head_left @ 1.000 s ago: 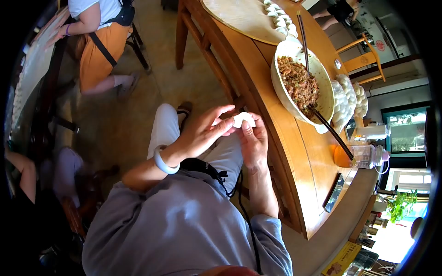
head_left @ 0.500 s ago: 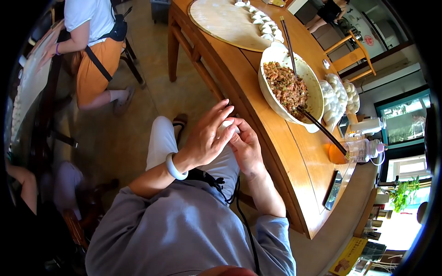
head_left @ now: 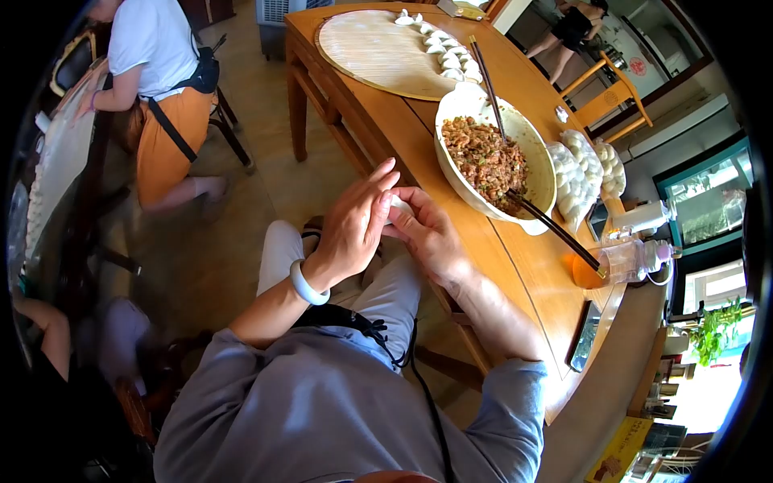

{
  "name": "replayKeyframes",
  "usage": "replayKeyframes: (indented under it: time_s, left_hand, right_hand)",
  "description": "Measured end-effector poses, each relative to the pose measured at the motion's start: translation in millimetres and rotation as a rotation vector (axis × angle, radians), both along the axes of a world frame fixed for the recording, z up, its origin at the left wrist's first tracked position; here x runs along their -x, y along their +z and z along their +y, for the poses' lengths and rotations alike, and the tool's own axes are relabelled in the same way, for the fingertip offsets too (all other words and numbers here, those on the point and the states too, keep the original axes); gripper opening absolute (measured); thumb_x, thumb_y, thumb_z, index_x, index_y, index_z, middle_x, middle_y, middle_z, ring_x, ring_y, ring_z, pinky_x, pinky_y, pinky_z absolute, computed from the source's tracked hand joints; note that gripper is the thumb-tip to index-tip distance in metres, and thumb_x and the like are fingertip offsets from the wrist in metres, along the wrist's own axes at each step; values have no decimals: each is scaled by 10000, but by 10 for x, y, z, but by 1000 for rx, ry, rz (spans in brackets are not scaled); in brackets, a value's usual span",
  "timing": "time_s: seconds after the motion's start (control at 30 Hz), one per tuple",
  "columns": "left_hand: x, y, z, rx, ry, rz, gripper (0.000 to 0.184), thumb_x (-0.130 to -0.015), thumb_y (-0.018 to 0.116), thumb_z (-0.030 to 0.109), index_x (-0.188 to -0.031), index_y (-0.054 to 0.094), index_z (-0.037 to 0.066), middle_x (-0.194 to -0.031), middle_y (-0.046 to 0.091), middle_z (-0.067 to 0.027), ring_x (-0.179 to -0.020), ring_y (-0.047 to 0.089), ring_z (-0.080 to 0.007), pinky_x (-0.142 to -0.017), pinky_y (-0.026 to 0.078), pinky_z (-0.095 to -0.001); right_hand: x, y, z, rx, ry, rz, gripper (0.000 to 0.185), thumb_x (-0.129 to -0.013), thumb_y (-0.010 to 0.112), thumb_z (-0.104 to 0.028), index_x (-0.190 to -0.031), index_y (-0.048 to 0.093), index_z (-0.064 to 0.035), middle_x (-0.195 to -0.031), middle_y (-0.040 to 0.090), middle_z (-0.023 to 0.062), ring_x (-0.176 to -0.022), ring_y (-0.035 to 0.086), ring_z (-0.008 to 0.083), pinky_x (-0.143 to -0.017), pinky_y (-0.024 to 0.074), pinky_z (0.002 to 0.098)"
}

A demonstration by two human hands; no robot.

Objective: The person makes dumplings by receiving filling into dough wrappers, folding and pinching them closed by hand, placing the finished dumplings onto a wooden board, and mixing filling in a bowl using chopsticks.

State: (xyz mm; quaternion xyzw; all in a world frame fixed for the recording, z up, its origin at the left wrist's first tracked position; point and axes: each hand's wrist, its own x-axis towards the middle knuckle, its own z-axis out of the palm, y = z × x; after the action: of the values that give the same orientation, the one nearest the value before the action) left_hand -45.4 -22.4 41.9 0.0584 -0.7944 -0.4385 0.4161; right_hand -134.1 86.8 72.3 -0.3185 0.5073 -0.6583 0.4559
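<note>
A small white dumpling (head_left: 400,209), partly covered by fingers, is held between my two hands over my lap, close to the table's edge. My left hand (head_left: 348,216), with a pale bangle at the wrist, presses it with the thumb while its other fingers stretch out. From the other side, my right hand (head_left: 432,239) pinches the dumpling between thumb and fingers. Right of my hands stands a white bowl (head_left: 541,154) of minced filling (head_left: 483,161), with chopsticks (head_left: 555,229) resting in it. Folded dumplings (head_left: 448,55) lie along one side of a round woven tray (head_left: 366,50).
On the wooden table (head_left: 515,278) are bags of white balls (head_left: 576,173), a bottle of orange liquid (head_left: 608,264) and a phone (head_left: 584,334). A wooden chair (head_left: 616,101) stands beyond. At left, a person in orange shorts (head_left: 169,149) works at another table.
My right forearm has swung outward, and both hands have turned a little around the dumpling. The view has shifted slightly. The person at left leans further over the other table.
</note>
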Motion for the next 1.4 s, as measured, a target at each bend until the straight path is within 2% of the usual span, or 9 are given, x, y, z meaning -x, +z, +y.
replayKeyframes:
  time_s: [0.03, 0.07, 0.17, 0.2, 0.33, 0.43, 0.63, 0.93, 1.4]
  left_hand:
    - [19, -5, -3, -7, -8, 14, 345, -955, 409, 220, -1148, 516, -45, -1222, 514, -206, -1055, 552, -317, -866, 449, -367]
    - [2, 8, 21, -262, -126, -72, 446, -952, 404, 349, -1207, 482, -9, -1193, 541, -166, -1037, 563, -271, -878, 447, -361]
    - [66, -128, 29, -1306, -637, 24, 576, -931, 350, 496, -1274, 430, 40, -1160, 548, -109, -1024, 555, -224, -920, 426, -355]
    - [60, -43, 26, -1415, -727, 9, 656, -912, 304, 566, -1284, 410, 37, -1143, 535, -85, -1012, 543, -196, -952, 408, -355]
    - [26, 55, 96, -1667, -883, 168, 640, -956, 239, 471, -1257, 375, -77, -1140, 510, -159, -1050, 507, -219, -978, 389, -358]
    - [41, -47, 56, -1708, -982, 221, 623, -963, 240, 435, -1256, 363, -101, -1153, 498, -196, -1069, 503, -236, -980, 390, -355]
    - [-14, 109, 99, -1703, -800, 155, 560, -967, 285, 367, -1237, 373, -116, -1203, 468, -226, -1139, 473, -267, -1025, 366, -370]
    - [-27, 40, 101, -1609, -736, 174, 346, -973, 332, 150, -1193, 437, -95, -1166, 516, -171, -1096, 514, -224, -1003, 409, -343]
    - [-1, 32, 98, -1515, -721, 28, 308, -963, 338, 97, -1177, 484, -68, -1167, 529, -128, -1061, 535, -173, -956, 447, -310]
  right_hand:
    - [35, -23, -4, 6, -4, 8, 252, -938, 461, -117, -1136, 444, 37, -1063, 536, 101, -1006, 539, 161, -907, 462, 311]
    - [68, -47, -9, 22, -14, -7, 239, -926, 486, -113, -1118, 470, 27, -1046, 546, 101, -972, 556, 155, -876, 469, 301]
    - [208, -83, -5, -54, -73, 326, 204, -904, 521, -105, -1070, 521, 13, -1001, 565, 95, -911, 578, 147, -820, 477, 302]
    - [208, -90, -32, -13, -144, 443, 168, -861, 561, -72, -1014, 568, -3, -962, 583, 107, -845, 611, 194, -751, 489, 321]
    - [235, 15, 38, 79, -201, 1029, 218, -769, 619, -10, -985, 597, -25, -958, 576, 149, -819, 606, 317, -693, 505, 348]
    - [222, 126, 97, 62, -207, 1208, 226, -743, 638, -18, -966, 607, -32, -945, 577, 145, -812, 604, 315, -687, 503, 362]
    - [312, 193, 187, -122, -247, 1279, 207, -736, 662, -33, -939, 626, -26, -875, 616, 127, -747, 621, 260, -648, 518, 337]
    - [302, 123, 153, -50, -325, 1325, 122, -746, 632, -38, -867, 627, -56, -775, 597, 119, -691, 596, 307, -609, 486, 374]
    - [375, 80, 154, 115, -241, 1551, 143, -712, 660, -75, -850, 628, -58, -797, 604, 61, -726, 567, 248, -630, 485, 347]
